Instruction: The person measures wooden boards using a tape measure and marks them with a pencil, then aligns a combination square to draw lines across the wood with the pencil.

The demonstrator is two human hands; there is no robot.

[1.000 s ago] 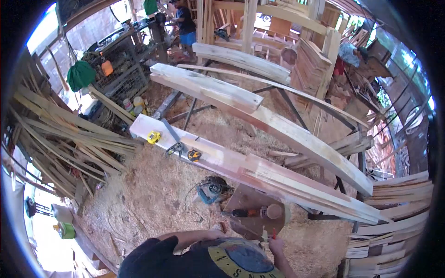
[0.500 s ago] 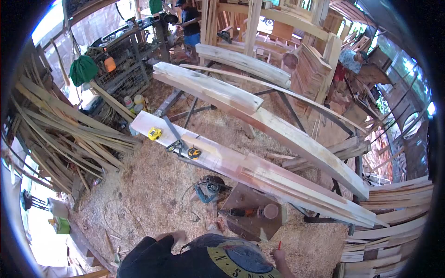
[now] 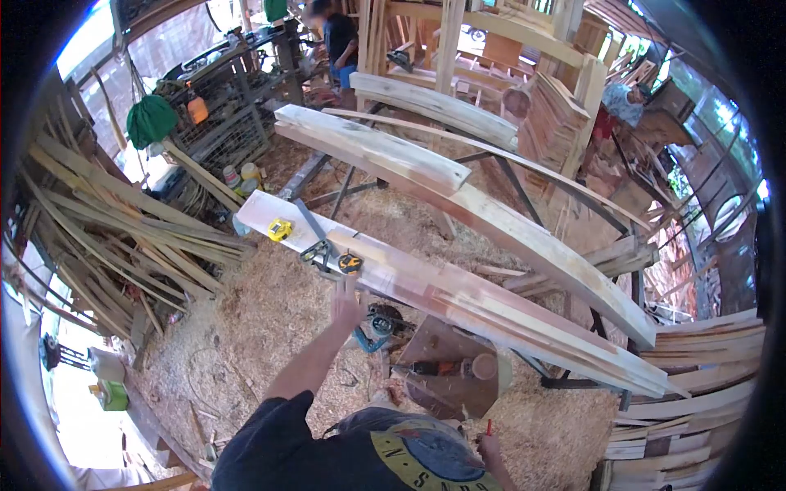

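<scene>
My left hand [image 3: 348, 304] reaches out to the near edge of the long plank [image 3: 446, 286], its fingers stretched forward and apart from any grip. Just beyond the fingertips lies a black and orange tape measure [image 3: 350, 263]. Beside that, a metal square with a dark handle [image 3: 314, 251] rests across the plank. Farther left sits a yellow tape measure [image 3: 280, 229]. Low at my side, my right hand [image 3: 490, 448] is closed around a red pencil or pen [image 3: 490, 427], upright in the fingers.
Below the plank stand a teal power tool [image 3: 378, 324] and an orange-black power tool [image 3: 438, 368] on a brown board [image 3: 434, 340]. Thick beams [image 3: 532, 237] lie on metal stands behind. Wood strips [image 3: 106, 221] are piled left. Two other people [image 3: 338, 41] work at the back.
My left hand has swung up and forward from beside my body to the plank's edge near the black and orange tape measure. My right hand stays low with the red pencil or pen.
</scene>
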